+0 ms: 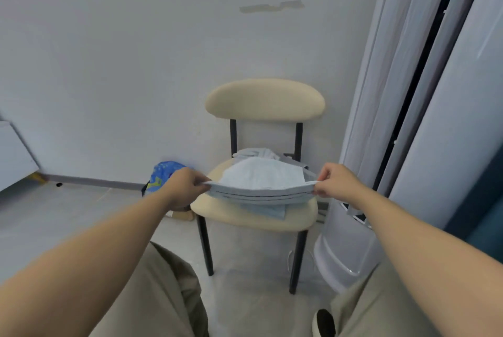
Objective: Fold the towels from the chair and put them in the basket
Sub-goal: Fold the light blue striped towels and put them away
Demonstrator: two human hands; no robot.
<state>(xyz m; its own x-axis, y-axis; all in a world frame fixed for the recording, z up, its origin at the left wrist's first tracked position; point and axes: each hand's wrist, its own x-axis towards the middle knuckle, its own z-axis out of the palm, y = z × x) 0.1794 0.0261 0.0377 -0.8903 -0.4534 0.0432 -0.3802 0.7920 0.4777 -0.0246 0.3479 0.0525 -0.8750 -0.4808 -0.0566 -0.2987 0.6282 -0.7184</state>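
Observation:
A light blue towel (261, 181), folded into several layers, is stretched flat just above the seat of the cream chair (245, 217). My left hand (185, 187) pinches its left end and my right hand (337, 180) pinches its right end. Under it a second blue towel (269, 210) lies on the seat. A crumpled grey-white towel (257, 153) sits at the back of the seat. No basket is in view.
The chair stands against a pale wall (136, 64). A tall white floor-standing unit (353, 241) rises close on its right. A blue patterned bag (163, 176) lies on the floor to the chair's left. My knees in beige trousers (163, 296) fill the foreground.

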